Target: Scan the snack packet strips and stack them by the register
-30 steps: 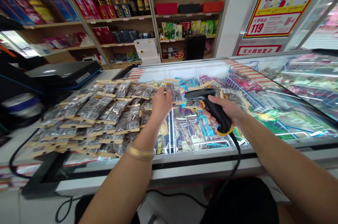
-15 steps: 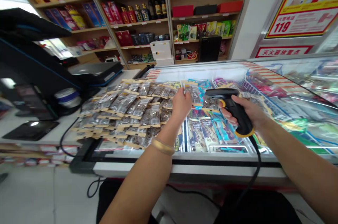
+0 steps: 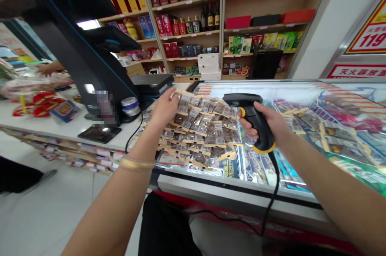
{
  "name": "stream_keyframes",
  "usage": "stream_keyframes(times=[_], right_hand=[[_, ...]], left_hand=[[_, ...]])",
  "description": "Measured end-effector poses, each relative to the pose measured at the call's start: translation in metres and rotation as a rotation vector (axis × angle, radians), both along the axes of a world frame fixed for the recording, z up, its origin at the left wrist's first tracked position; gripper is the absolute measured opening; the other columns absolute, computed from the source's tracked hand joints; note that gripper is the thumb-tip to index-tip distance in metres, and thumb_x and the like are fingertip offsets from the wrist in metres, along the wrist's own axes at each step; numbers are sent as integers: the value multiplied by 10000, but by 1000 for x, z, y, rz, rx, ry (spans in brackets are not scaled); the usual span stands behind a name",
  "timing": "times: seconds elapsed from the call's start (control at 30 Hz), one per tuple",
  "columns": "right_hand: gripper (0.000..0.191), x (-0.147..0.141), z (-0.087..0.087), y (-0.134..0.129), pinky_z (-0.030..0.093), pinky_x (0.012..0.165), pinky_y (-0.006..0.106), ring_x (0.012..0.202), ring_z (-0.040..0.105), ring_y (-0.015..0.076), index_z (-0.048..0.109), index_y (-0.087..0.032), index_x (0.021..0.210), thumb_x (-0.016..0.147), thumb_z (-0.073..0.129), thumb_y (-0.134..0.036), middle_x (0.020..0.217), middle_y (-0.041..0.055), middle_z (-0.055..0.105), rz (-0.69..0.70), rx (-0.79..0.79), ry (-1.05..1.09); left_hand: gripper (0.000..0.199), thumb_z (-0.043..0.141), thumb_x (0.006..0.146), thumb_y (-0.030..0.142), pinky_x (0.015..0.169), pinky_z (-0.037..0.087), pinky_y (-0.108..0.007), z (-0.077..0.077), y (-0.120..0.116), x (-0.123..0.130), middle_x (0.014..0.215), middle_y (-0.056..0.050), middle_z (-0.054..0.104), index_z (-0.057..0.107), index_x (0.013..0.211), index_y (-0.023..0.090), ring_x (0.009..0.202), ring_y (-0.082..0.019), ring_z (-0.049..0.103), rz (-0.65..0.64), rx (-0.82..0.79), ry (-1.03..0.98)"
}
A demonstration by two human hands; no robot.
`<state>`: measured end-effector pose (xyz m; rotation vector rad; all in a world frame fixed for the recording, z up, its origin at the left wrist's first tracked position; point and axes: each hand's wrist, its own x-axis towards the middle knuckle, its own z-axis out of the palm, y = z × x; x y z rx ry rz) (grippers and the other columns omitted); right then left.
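My right hand [image 3: 273, 125] is wrapped round a black and yellow barcode scanner [image 3: 261, 129], its head tilted towards the left and its cable hanging down. Fingers closed, my left hand [image 3: 165, 107] pinches a small clear packet [image 3: 183, 104] with tan ends and a printed label, at the upper left of the pile. The pile of similar packets [image 3: 199, 125] spreads below and right of that hand, over the near left part of the glass-topped freezer [image 3: 220, 87]. Other such packets [image 3: 334, 133] lie on the glass right of the scanner.
To the left stands a dark checkout terminal [image 3: 87, 50] on a white counter [image 3: 36, 121], with a tape roll [image 3: 130, 107] beside it. Behind it sits a flat black scale [image 3: 153, 83]. A co-worker's hand [image 3: 50, 67] shows at far left. Shelves [image 3: 193, 0] line the back.
My left hand has moved left with a packet, from near the scanner to the pile's upper left. The view has swung left, and the right hand still grips the scanner.
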<state>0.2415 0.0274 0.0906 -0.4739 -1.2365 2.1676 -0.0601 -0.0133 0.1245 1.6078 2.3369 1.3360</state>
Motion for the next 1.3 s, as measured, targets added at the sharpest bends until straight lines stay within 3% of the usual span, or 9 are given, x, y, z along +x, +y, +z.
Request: stream_keyframes(times=[0.1,0.2,0.37,0.57,0.77,0.9,1.03,1.17,1.3], right_hand=[[402,-22,-11,-4,394,379,206,428,441,90,596,-154,914,776,688,-520,603,-13,531,52,-41,0],[411,-28,-24,-7,387,377,195,422,447,86,592,-145,925,783,685,-519,597,-11,540,54,-70,-18],[390,-22,-28,-5,383,370,199,427,444,91,594,-149,921,801,659,-514,596,-11,535,17,-80,-11],[377,12,-11,-2,380,382,197,426,423,83,584,-150,904,836,622,-519,608,-13,520,-61,-16,-5],[386,98,-4,11,373,375,202,433,417,93,593,-167,893,855,585,-550,611,-15,497,-273,50,-52],[381,154,-12,21,375,391,184,440,425,80,602,-160,879,833,621,-538,610,-15,507,-388,46,-56],[388,180,-29,24,378,405,186,437,422,79,587,-167,878,850,599,-553,601,-18,503,-429,24,-36],[376,181,-39,25,385,395,206,436,438,96,578,-173,879,853,590,-548,597,-11,519,-458,-35,-52],[378,178,-38,26,392,385,211,432,449,105,579,-173,921,841,602,-542,594,-8,533,-438,-52,-44]], left_hand=[[576,465,926,488,1137,351,-506,-15,-16,-10,1488,-142,520,537,1436,230,1382,-346,466,19,-384,270],[627,306,982,496,1173,309,-452,-25,-22,-8,1573,-147,410,407,1521,192,1449,-303,392,-55,-482,350],[622,290,976,533,1155,318,-525,-26,-22,-6,1554,-130,444,426,1508,240,1426,-331,415,-11,-400,359],[601,343,954,530,1135,271,-644,-8,-20,17,1509,-170,481,526,1438,225,1414,-410,387,101,-112,331],[481,428,943,428,1130,362,-439,1,10,103,1359,-143,607,610,1316,185,1288,-279,525,-221,161,231],[484,510,922,422,990,474,-397,-22,41,190,1225,-154,678,585,1319,155,1047,-254,660,-476,-30,-7],[490,592,876,462,957,468,-390,-55,69,254,1184,-188,687,612,1245,141,1104,-300,654,-490,-267,-17],[534,681,789,531,877,474,-395,-77,80,278,1145,-216,685,618,1150,143,1122,-358,641,-431,-392,77],[552,758,723,474,797,468,-350,-85,79,276,1053,-161,704,574,1150,176,1012,-308,667,-392,-378,28]])
